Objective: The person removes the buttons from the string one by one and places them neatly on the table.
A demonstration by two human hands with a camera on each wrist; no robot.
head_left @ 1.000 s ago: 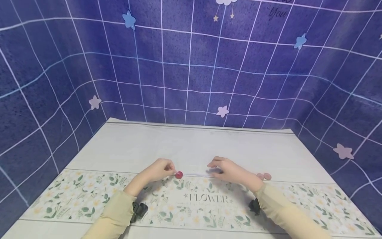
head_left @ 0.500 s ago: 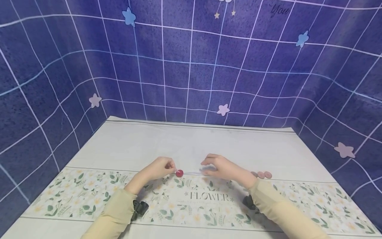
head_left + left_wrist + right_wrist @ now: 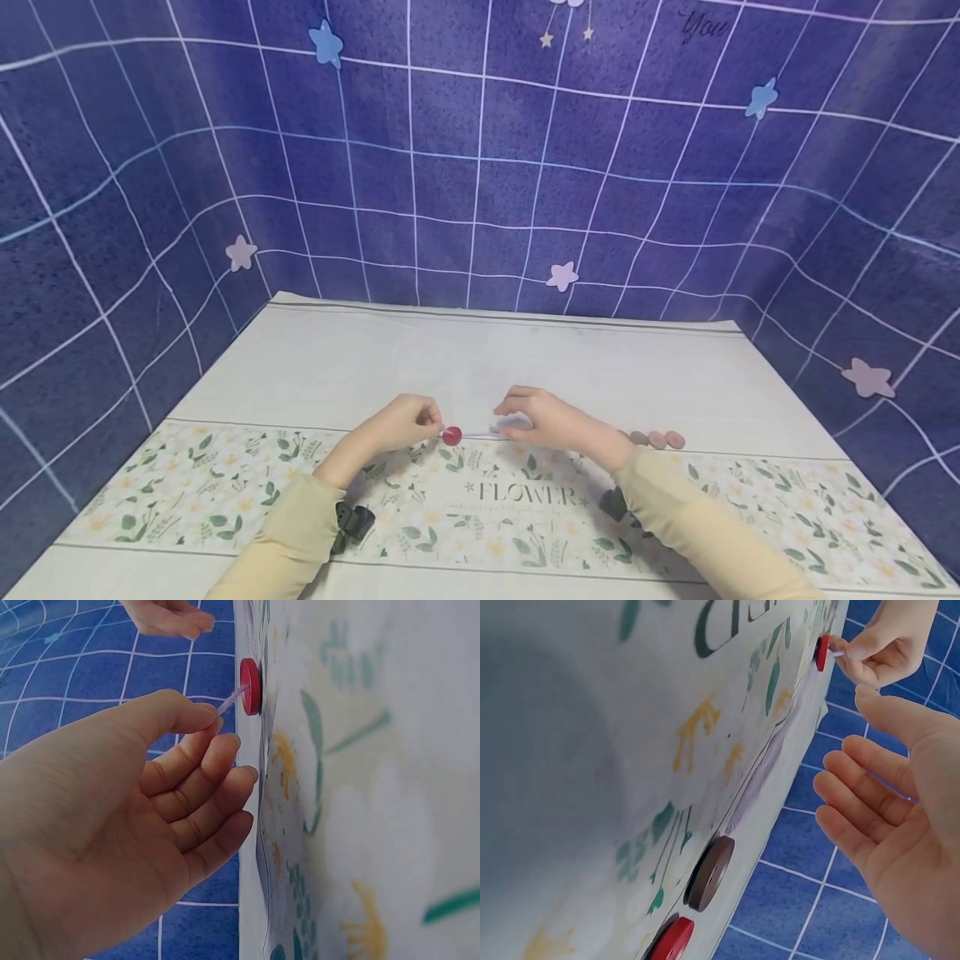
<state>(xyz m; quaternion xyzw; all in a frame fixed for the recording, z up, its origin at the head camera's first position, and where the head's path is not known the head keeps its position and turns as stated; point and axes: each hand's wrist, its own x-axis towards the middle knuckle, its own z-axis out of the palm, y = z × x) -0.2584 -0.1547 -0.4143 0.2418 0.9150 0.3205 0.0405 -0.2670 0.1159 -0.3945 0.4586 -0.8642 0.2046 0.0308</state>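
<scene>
My left hand (image 3: 405, 419) pinches the tip of a thin pale-purple ribbon (image 3: 229, 700) between thumb and forefinger, its other fingers loosely bent. The ribbon comes out of the face of a round red button (image 3: 250, 686), which stands on its edge just beyond the fingertips. On the button's other side the ribbon (image 3: 477, 434) runs rightward along the cloth toward my right hand (image 3: 543, 418). That hand hovers over the cloth with thumb and fingers apart, holding nothing that I can see; its palm and relaxed fingers show in the right wrist view.
To the right, near my right forearm, lie a brown button (image 3: 712, 874) and a red button (image 3: 672, 940), with another reddish button (image 3: 675, 439) beside them. A white cloth with a flowered band (image 3: 480, 533) covers the table. Blue gridded curtain (image 3: 480, 150) encloses the back and sides.
My right hand has moved left, toward the red button, uncovering the brown button beside the reddish ones. The left hand keeps its pinch and has barely moved.
</scene>
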